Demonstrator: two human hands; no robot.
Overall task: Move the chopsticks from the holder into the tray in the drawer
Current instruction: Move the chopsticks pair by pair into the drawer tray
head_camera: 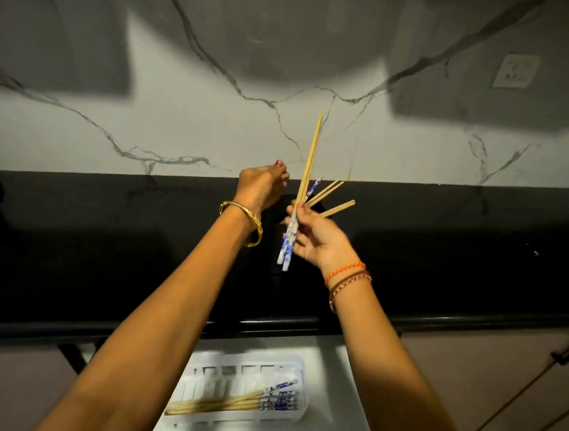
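1. At ten o'clock from the bundle: left hand [261, 184], raised above the dark countertop [102, 233], fingers loosely bent and pointing toward the chopsticks, holding nothing; its fingertips sit just beside the upright wooden pair without a clear touch. Gold bangle [241, 223] at the wrist.

2. At centre: chopsticks [310, 162], a mixed bunch of plain wood and blue-and-white patterned sticks. Long axis roughly twelve to six o'clock, with several wooden ends fanning out toward two o'clock; the patterned ends hang down toward six.

3. At four o'clock from the bundle's middle: right hand [315, 238], fingers and thumb curled round the bunch near its lower third. Cord bracelets [348, 279] at the wrist.

4. At six o'clock, well below both hands: tray [297, 362], white, in the open drawer [336, 391], already holding wooden and patterned sticks lying nine to three o'clock.

5. Holder: not made out against the dark countertop.

6. Judgement: the held bunch stands about crosswise to the sticks in the tray, so the right hand, the nearer, would need to swing it flat on lowering.
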